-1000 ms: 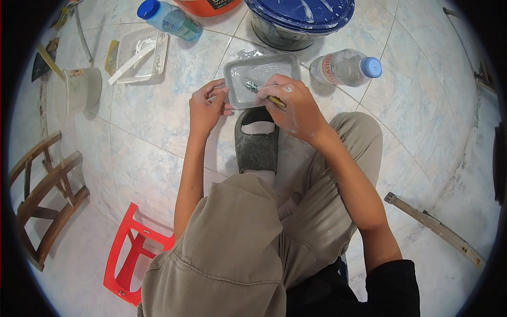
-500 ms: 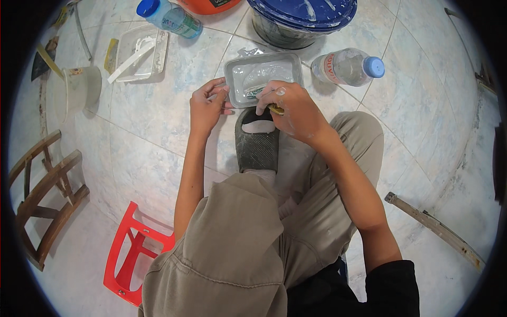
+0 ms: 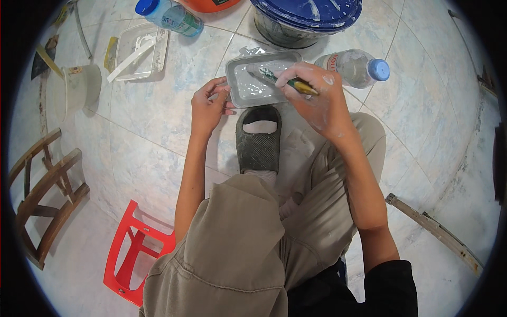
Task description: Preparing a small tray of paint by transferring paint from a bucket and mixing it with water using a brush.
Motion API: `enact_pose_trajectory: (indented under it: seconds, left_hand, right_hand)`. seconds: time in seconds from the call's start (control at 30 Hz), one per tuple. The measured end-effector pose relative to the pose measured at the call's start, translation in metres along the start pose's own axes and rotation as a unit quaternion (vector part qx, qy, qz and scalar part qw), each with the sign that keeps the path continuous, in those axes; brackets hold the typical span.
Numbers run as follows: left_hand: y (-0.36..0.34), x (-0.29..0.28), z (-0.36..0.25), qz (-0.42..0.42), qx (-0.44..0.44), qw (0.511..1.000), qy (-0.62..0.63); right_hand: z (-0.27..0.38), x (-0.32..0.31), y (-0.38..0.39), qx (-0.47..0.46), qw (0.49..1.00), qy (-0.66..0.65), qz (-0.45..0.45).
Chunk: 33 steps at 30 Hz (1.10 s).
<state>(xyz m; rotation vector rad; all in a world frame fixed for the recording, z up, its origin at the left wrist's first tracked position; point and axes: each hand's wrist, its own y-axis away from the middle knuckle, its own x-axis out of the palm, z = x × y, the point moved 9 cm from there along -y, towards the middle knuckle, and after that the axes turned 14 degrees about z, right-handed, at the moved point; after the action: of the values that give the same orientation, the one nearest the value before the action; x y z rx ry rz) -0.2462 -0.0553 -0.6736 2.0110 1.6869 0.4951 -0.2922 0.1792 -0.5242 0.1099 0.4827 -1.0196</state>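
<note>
A grey plastic tray (image 3: pixel 232 84) with wet grey-white paste inside stands on the floor just beyond my sandalled foot (image 3: pixel 259 140). My left hand (image 3: pixel 211 103) grips its near left corner, thumb at the rim and fingers low at the side. In my right hand (image 3: pixel 317 95) is a slim tool (image 3: pixel 303 87) with a green and yellow handle, held slantwise over the tray. Its paste-coated end reaches into the mix; I cannot tell whether that is a brush or a blade. White smears mark the right hand.
Behind the tray stands a blue-lidded bucket (image 3: pixel 306 16), with a clear bottle (image 3: pixel 354 68) lying to its right. Farther left are a blue-capped bottle (image 3: pixel 171 17) and a white tub (image 3: pixel 121 68) with a flat strip across it. A red stool (image 3: pixel 119 259) and wooden frame (image 3: pixel 50 190) lie left.
My right hand has moved up and right, and the tool has swung from low over the tray's near side to a slant across its middle. The left hand stays at the tray's corner.
</note>
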Motion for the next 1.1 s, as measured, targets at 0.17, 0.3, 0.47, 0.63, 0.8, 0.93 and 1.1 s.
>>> enact_pose_trajectory:
  seconds: [0.17, 0.3, 0.47, 0.63, 0.8, 0.93, 1.1]
  left_hand:
    - [0.001, 0.002, -0.001, -0.001, -0.002, 1.000, 0.000]
    - [0.002, -0.001, 0.001, -0.005, 0.007, 1.000, -0.003]
    - [0.000, 0.005, -0.005, -0.001, 0.014, 1.000, -0.009]
    - [0.001, 0.003, -0.004, -0.004, 0.014, 1.000, -0.018]
    - [0.003, 0.001, -0.006, -0.019, 0.017, 0.999, -0.031]
    - [0.002, 0.002, -0.005, -0.018, 0.021, 0.999, -0.033]
    - [0.002, 0.001, -0.005, -0.021, 0.026, 0.999, -0.037]
  right_hand:
    - [-0.010, 0.005, -0.003, 0.043, 0.998, -0.055, -0.010]
    - [-0.047, 0.037, 0.001, 0.141, 0.954, -0.265, -0.005]
    - [-0.065, 0.031, 0.006, 0.129, 0.979, -0.154, -0.043]
    - [-0.047, 0.025, 0.005, 0.109, 0.991, -0.062, -0.039]
    - [-0.034, 0.024, 0.005, 0.068, 0.997, -0.021, -0.040]
    - [-0.033, 0.020, 0.006, 0.084, 0.996, -0.012, -0.034]
    - [-0.041, 0.005, 0.011, 0.125, 0.991, 0.019, -0.049]
